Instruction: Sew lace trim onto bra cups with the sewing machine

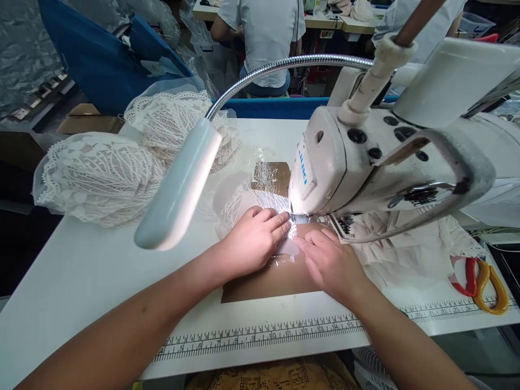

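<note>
Head view, the only one: your left hand (254,238) lies fairly flat, fingers together, pressing on the lace piece (277,201) without gripping it. Your right hand (333,262) rests just beside it, forefinger extended to the lace edge, the other fingers curled; cannot tell whether anything is pinched underneath. The lace piece sits ahead of and under your left fingertips, by the head of the sewing machine (325,168), over a brown sheet (264,284). Needle and presser foot too hidden to read. Beyond your left hand, lace bundles (101,176) heap on the table (101,260); a lamp (179,184) hangs above your left forearm. Pale fabric (410,252) lies right of your right hand, scissors (481,279) farther out. A seated person (268,43) works well ahead of both hands. Step in hand, by my reading: lining up and guiding the lace at the needle. Next move likely calls for light, even pressure from both hands, edge straight, fingertips clear of the needle.
</note>
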Available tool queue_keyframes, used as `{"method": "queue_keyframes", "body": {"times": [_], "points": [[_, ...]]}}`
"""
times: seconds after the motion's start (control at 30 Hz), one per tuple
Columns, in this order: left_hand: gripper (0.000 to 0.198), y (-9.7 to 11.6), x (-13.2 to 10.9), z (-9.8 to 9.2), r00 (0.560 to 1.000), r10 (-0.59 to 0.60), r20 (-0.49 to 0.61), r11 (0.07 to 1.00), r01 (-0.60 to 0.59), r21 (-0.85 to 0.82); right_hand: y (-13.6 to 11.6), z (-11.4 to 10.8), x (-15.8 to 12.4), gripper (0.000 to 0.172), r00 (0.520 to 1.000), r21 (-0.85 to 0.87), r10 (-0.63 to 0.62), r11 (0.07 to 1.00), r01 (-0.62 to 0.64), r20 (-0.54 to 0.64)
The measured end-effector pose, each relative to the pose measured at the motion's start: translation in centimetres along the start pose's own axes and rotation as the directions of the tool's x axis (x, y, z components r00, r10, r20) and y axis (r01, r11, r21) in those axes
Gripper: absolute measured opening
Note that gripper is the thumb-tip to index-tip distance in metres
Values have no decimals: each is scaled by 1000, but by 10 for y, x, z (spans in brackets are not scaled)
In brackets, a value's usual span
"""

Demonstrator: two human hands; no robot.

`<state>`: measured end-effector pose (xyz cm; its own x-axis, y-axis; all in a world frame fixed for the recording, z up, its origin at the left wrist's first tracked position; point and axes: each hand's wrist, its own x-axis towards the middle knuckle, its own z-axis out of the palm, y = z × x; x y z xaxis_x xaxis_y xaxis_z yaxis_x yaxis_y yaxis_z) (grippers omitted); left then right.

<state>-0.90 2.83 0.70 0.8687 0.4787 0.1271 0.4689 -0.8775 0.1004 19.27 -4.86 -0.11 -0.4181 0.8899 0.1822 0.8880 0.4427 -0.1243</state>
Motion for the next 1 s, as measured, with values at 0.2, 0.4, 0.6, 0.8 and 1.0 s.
{"method": "queue_keyframes", "body": {"times": [0.2, 0.4, 0.6, 0.8, 1.0], "points": [[32, -7, 2, 4, 999, -42, -21, 998, 43, 44, -1, 8, 7, 45, 996, -84, 92, 992, -92, -5], [28, -13, 3, 4, 995, -93, -39, 996, 93, 9, -3, 10, 9, 48, 993, -132, 113, 984, -115, -24], [29, -16, 0, 7, 987, -122, -105, 992, 119, -30, -2, 9, 8, 48, 990, -78, 140, 987, -138, 24], [41, -14, -5, 10, 967, -174, -186, 984, 166, -56, -3, -17, 5, 46, 990, 26, 104, 994, -107, 91], [27, -21, -8, 10, 936, -254, -245, 962, 220, -159, -2, -65, -30, 36, 986, 149, 62, 985, -85, 152]]}}
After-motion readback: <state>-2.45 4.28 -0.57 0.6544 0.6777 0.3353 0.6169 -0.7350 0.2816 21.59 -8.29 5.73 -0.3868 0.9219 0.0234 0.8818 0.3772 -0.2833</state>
